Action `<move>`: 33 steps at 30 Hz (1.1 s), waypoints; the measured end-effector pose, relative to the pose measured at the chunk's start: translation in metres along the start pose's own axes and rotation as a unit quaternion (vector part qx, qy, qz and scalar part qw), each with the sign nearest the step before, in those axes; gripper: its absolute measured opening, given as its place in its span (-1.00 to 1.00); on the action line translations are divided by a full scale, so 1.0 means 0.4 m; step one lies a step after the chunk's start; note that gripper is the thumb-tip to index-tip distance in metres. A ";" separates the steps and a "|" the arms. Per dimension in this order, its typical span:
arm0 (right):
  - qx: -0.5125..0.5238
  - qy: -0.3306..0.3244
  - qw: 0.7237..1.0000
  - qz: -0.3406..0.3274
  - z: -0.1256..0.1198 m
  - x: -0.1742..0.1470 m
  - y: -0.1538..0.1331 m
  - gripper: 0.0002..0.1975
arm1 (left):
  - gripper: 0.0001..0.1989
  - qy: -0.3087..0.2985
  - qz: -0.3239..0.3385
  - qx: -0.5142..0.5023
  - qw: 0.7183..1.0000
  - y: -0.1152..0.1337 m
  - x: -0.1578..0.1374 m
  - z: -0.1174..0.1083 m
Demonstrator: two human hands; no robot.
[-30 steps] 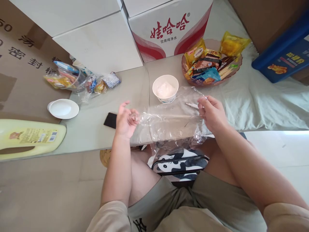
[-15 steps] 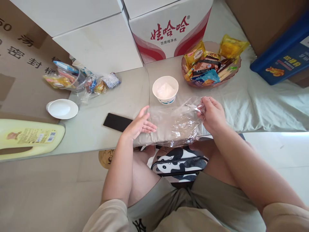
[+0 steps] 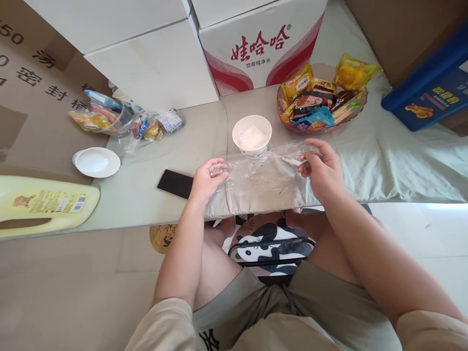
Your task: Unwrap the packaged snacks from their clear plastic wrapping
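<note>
A thin, crinkled clear plastic film (image 3: pixel 248 168) stretches between my two hands above the front of the covered table. My left hand (image 3: pixel 209 179) pinches its left end between thumb and fingers, close to a black phone (image 3: pixel 174 184). At the other end, my right hand (image 3: pixel 323 168) grips the film with bent fingers. A small white piece (image 3: pixel 291 161) sticks out by those fingertips; its kind is unclear. Just behind the film stands a white paper bowl (image 3: pixel 252 134) with a mound of white stuff in it. The film overlaps the bowl's lower front.
A basket (image 3: pixel 321 127) of packaged snacks stands at back right, beside a blue container (image 3: pixel 420 92). Further left are a white scoop-like dish (image 3: pixel 97 162), snack packets (image 3: pixel 153 127) and a yellow jug (image 3: pixel 47 204). Boxes (image 3: pixel 263 58) line the back.
My left hand has gone from open, fingers spread, to pinching the film's left end. The film has lifted off the table's front edge and is drawn out toward the bowl.
</note>
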State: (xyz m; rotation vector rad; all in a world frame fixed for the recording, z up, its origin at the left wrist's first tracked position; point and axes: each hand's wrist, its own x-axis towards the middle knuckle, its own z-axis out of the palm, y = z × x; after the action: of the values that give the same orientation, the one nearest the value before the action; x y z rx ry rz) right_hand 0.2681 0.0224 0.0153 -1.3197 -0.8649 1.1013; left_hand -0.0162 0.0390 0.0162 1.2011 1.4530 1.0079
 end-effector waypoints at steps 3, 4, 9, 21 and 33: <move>-0.055 -0.026 0.998 -0.026 -0.006 0.002 0.003 -0.79 | -0.68 0.040 0.052 0.073 0.995 -0.014 0.006 -0.012; -0.097 -0.039 0.993 -0.047 -0.009 0.003 0.006 -0.76 | -0.73 0.057 0.069 0.100 0.991 -0.018 0.007 -0.017; -0.333 -0.048 0.927 -0.167 -0.028 0.011 0.033 -0.85 | -0.86 0.092 0.144 0.155 0.973 -0.024 0.011 -0.034; -0.146 -0.172 0.971 -0.082 -0.023 -0.025 -0.023 -0.70 | -0.54 0.006 0.011 -0.172 0.985 0.042 -0.024 -0.038; 0.094 -0.158 0.977 0.111 -0.017 -0.014 -0.028 -0.45 | -0.52 0.005 -0.044 -0.227 0.973 0.040 -0.003 -0.037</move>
State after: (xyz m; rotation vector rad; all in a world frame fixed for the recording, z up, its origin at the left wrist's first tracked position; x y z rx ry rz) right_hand 0.2742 0.0160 0.0264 -1.1170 -0.8312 1.5614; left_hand -0.0276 0.0402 0.0347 0.7953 1.1846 1.2047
